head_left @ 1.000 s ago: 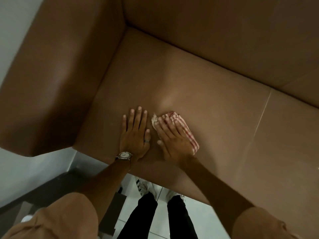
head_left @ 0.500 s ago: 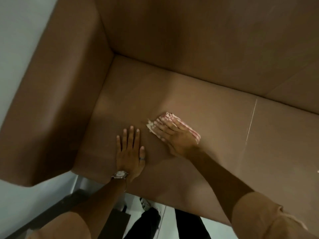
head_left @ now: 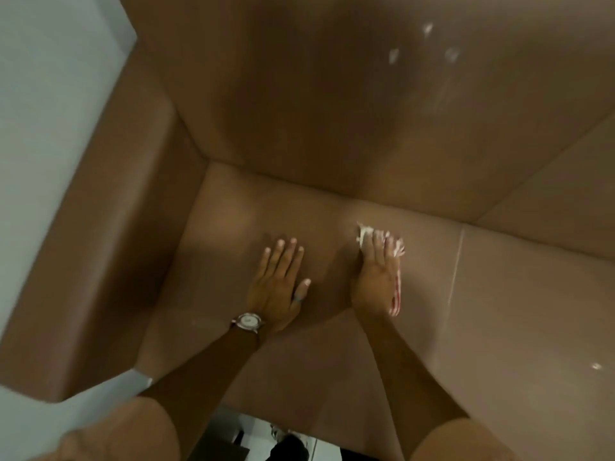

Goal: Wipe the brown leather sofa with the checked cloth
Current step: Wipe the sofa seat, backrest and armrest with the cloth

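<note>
The brown leather sofa fills most of the view; its seat cushion (head_left: pixel 233 227) lies in front of me, under both hands. My right hand (head_left: pixel 374 277) presses flat on the red-and-white checked cloth (head_left: pixel 395 294), which is bunched under the palm and shows at the fingertips and along the hand's right side. My left hand (head_left: pixel 278 281), with a wristwatch and a ring on it, rests flat on the seat with fingers spread, a hand's width left of the cloth, holding nothing.
The sofa backrest (head_left: pixel 332 94) rises behind the seat and carries a few pale smudges (head_left: pixel 426 44) at the upper right. The left armrest (head_left: pixel 100 227) borders the seat beside a pale wall (head_left: pixel 40 94). A seam (head_left: pixel 456 271) splits the cushions on the right.
My right hand has pushed the cloth away from me, toward the backrest and to the right. My left hand stays flat on the seat. The view has tilted up, showing more backrest.
</note>
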